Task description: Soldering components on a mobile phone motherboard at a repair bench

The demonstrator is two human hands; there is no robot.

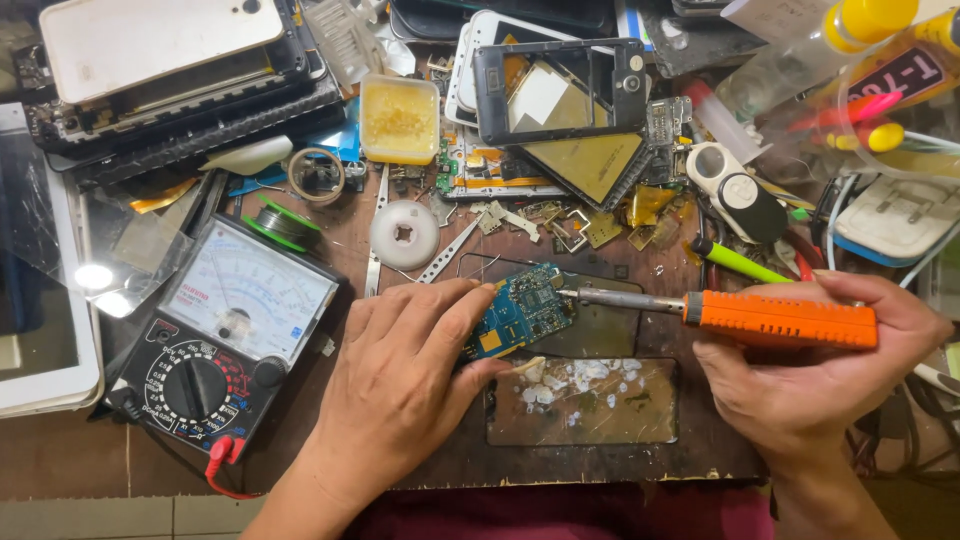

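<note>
— Orange grip of the soldering iron (780, 319) is sitting in the right hand (815, 375), which is wrapping closed around it, the metal tip reaching out to the left of that hand and touching the right edge of the blue phone circuit board (522, 312)

— And the left hand (405, 375)?

— It is pressing down on the board's left part, fingers (455, 310) curled fairly narrow and flat over it, so the board is lying just under and beyond those fingertips, on the dark glass panel (600, 330) in the middle of the bench

— How is this being done well, would you say?

— I'd judge the left hand is doing right by keeping its fingers well away from the tip; the board is small and could be skating on the glass, so steady downward pressure is helping. The right hand is holding the iron nearly level, which I'd think is making the tip lie along the pad rather than stab it

— Anything close by?

— An analogue multimeter (225, 345) is lying just left of the left hand, and a tub of yellowish flux (398, 120) is standing well beyond it
</note>
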